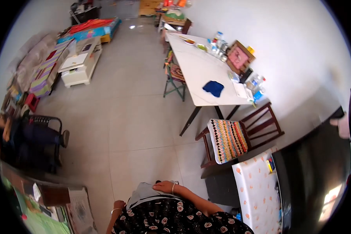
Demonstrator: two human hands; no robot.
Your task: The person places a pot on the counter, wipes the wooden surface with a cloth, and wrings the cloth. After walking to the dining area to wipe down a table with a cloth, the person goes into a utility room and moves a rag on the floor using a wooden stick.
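Observation:
My right hand [163,186] lies with its fingers stretched out over grey fabric [146,194] at my waist, below the hem of my black patterned top [163,214]. A bracelet [173,188] circles that wrist. Beside my body on the left, my left hand [120,204] hangs low, also with a bracelet at the wrist. It is small in view and its fingers are mostly hidden, so its grip cannot be made out. Farther ahead, a dark blue cloth [213,88] rests on the white table [191,70].
A wooden chair [257,130] with a crocheted seat cover stands at the table's near end. Patterned cloth covers a low unit [255,187] at right, beside a large black screen [312,179]. Someone sits in a black chair [46,121] at left. A white coffee table [80,62] stands beyond.

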